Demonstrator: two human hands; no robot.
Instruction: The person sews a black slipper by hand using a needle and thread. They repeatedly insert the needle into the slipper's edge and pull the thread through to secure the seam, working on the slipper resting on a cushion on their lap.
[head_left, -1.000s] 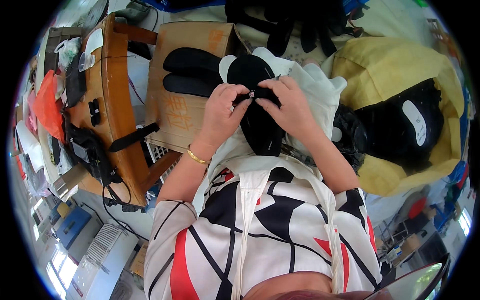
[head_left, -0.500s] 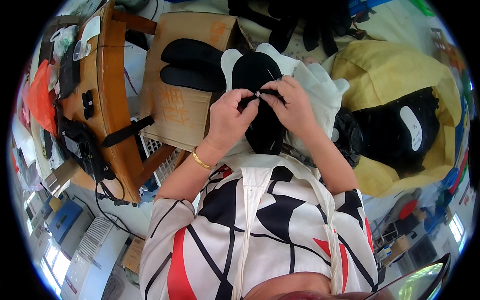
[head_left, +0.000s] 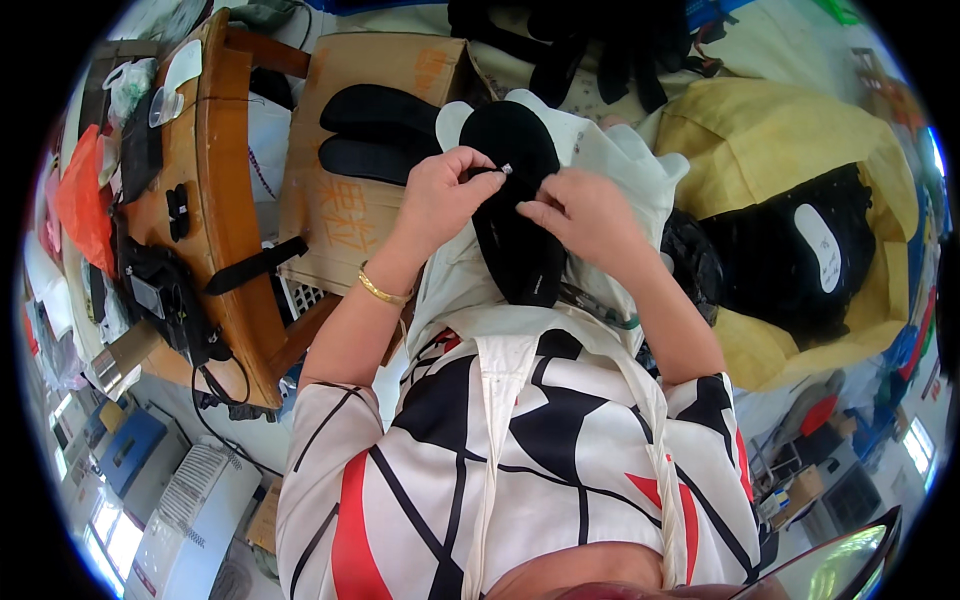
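Right of the cardboard box [head_left: 345, 205], my left hand [head_left: 440, 195] pinches a tiny shiny bit [head_left: 506, 169] over the black sole [head_left: 512, 240]. My right hand [head_left: 588, 212] curls farther right; I can't tell if it's pinching. I should hold the bit gently and steady.

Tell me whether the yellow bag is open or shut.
Open: the yellow bag gapes, showing black material and a white sole-shaped piece inside.

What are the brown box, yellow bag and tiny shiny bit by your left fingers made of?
The box looks like dull cardboard: brown, flat sides, crisp edges. The yellow bag seems matte, maybe fabric: it bends in broad folds. The shiny bit glints like metal or glass; too small to tell.
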